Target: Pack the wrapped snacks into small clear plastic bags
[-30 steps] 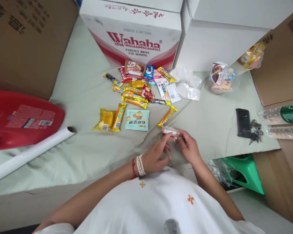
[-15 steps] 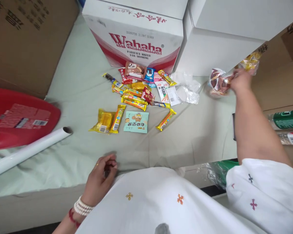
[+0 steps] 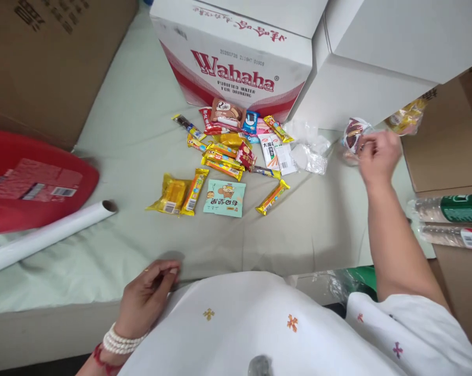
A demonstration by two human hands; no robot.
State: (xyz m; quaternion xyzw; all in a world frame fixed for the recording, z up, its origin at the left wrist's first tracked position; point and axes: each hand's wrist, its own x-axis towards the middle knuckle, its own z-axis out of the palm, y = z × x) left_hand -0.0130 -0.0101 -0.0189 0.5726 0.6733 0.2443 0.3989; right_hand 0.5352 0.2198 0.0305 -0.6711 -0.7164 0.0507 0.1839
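My right hand (image 3: 379, 155) is stretched out to the far right of the table, its fingers curled and pinching the edge of a clear bag of snacks (image 3: 352, 133). My left hand (image 3: 147, 295) rests on the near edge of the pale green cloth (image 3: 134, 130), fingers loosely bent, holding nothing. A heap of wrapped snacks (image 3: 228, 151) lies mid-table in front of a Wahaha carton (image 3: 236, 62). Nearer to me lie a teal packet (image 3: 223, 198), two yellow packets (image 3: 179, 194) and a yellow bar (image 3: 273, 197). Crumpled clear wrappers (image 3: 308, 151) lie between the heap and the bag.
A white box (image 3: 377, 62) stands right of the carton. Brown cartons (image 3: 43, 52) flank both sides. A red plastic item (image 3: 35, 183) and a white roll (image 3: 43, 237) lie at left. Wrapped bottles (image 3: 451, 209) lie at right, a green stool (image 3: 361, 277) below.
Both hands held a small packet together in front of me. My right hand then carried it out to the clear bag at far right; my left hand dropped to the table's near edge.
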